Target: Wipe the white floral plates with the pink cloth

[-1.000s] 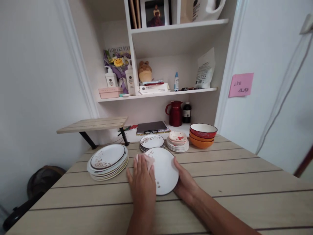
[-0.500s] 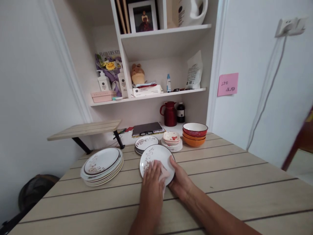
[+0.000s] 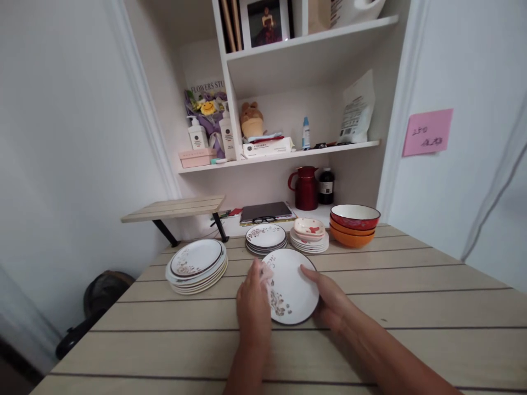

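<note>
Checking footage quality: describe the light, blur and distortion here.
Head view: soft, even light, no glare on the plate; faint shadows under right hand and left hand, which holds a cloth; wide-angle bend slants walls and shelves; cord at right edge blurred.

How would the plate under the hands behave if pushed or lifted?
The plate looks like glazed ceramic: probably rigid and breakable. Flat on the smooth table, it would likely slide, not tip; the right hand braces its rim while the left hand presses a cloth on it.

Hands (image 3: 253,307) on white plate (image 3: 294,285)
</note>
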A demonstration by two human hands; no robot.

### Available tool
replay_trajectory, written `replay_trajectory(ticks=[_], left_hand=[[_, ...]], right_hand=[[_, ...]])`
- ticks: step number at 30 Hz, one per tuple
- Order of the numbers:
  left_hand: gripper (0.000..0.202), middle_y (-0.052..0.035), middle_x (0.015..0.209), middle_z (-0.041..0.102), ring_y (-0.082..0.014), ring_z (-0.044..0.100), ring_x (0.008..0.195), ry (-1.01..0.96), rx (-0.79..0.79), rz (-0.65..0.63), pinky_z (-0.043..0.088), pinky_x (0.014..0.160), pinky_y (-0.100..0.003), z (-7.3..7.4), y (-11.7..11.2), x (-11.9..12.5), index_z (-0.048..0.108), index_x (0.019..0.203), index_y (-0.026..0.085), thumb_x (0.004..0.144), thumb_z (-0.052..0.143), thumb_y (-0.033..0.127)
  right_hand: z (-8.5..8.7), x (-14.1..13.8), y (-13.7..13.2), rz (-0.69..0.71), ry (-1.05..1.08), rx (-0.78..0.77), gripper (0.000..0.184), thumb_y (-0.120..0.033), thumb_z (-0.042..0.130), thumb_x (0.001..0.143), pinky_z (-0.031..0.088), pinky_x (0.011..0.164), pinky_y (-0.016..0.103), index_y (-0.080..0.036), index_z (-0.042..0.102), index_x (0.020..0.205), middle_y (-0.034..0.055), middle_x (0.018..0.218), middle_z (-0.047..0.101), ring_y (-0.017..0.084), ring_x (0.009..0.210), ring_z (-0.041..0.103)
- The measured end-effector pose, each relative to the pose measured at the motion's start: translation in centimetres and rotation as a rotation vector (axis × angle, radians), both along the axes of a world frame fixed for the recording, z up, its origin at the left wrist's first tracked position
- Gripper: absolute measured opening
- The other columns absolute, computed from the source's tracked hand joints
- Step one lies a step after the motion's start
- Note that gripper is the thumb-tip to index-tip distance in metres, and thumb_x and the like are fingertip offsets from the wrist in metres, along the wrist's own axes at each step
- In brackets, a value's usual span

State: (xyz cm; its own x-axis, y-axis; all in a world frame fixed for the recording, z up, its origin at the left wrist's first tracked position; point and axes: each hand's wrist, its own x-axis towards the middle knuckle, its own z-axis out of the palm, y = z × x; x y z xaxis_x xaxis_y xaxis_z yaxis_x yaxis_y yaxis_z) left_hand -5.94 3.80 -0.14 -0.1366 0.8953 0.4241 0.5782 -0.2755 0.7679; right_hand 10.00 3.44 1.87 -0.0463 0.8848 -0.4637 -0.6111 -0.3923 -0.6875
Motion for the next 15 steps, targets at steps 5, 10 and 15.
replay_trajectory(ticks=[5,10,15], left_hand=[[0.045,-0.0138,0.141,0.048,-0.021,0.04,0.132,-0.424,-0.12,0.12,0.026,0.112,-0.035,0.0,1.2,-2.0,0.048,0.131,0.013,0.09,0.035,0.027],[0.043,-0.0095,0.126,0.062,-0.0196,0.059,0.114,-0.843,-0.21,-0.1,0.045,0.097,-0.033,0.5,0.7,-1.4,0.052,0.126,0.019,0.089,0.042,0.039],[0.055,-0.0122,0.118,0.067,-0.0272,0.06,0.112,-1.344,-0.415,-0.492,0.045,0.098,-0.041,1.2,-0.4,-0.2,0.058,0.123,0.015,0.08,0.057,0.051]], right_hand=[[0.9,0.6,-0.7,0.092,-0.025,0.04,0.049,-0.034,0.065,0.079,0.051,0.087,0.044,-0.007,0.058,0.118,0.0172,0.092,0.074,0.028,0.082,0.071],[1.6,1.1,-1.1,0.14,0.002,0.076,0.049,-0.031,0.066,0.079,0.051,0.087,0.047,-0.006,0.056,0.12,0.019,0.093,0.074,0.029,0.084,0.071],[1.6,1.9,-1.0,0.17,0.016,0.079,0.049,-0.027,0.065,0.079,0.051,0.087,0.047,-0.006,0.055,0.122,0.0203,0.096,0.073,0.03,0.087,0.07]])
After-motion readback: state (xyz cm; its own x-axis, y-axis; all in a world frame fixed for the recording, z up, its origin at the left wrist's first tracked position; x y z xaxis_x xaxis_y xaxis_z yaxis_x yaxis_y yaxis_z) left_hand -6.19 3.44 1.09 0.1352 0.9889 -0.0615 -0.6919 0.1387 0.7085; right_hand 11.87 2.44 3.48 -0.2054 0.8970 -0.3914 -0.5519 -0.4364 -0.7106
